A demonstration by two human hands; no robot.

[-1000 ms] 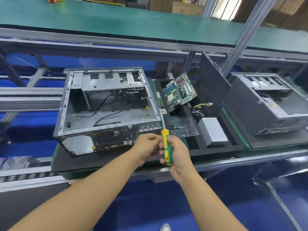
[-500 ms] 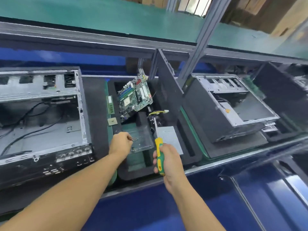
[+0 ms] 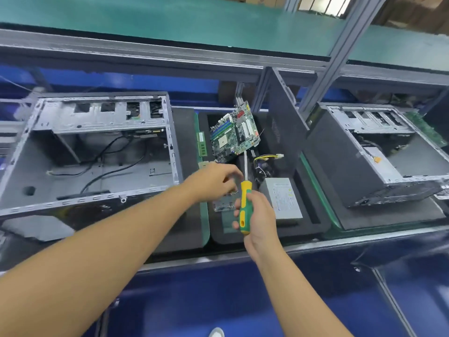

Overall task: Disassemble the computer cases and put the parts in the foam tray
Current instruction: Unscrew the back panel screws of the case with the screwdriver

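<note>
The foam tray [image 3: 313,227], black with cut pockets, lay on the bench just past the middle of the view. In its 12 o'clock pocket a green motherboard [image 3: 233,132] stood tilted on edge. A memory stick [image 3: 201,143] lay in a narrow slot at the tray's 10 o'clock, and a grey power supply [image 3: 283,198] lay flat at its 3 o'clock. The power supply's yellow and black cable bundle [image 3: 267,158] was curled just beyond it.

The left grip [image 3: 213,181] hovered over the tray's middle pocket with its fingers curled downward above a clear plastic piece [image 3: 222,205]. Whether it pinched anything could not be told. The right grip [image 3: 260,215], at the tray's 6 o'clock, was wrapped around the green and yellow handle of a screwdriver [image 3: 245,205], whose shaft pointed up toward 12 o'clock.

At the tray's 9 o'clock lay an open computer case [image 3: 92,154], gutted except for loose black wires. A dark side panel [image 3: 286,127] leaned upright at 2 o'clock, and a second case [image 3: 379,161] lay on black foam at 3 o'clock. A green shelf [image 3: 170,20] ran across the top.
</note>
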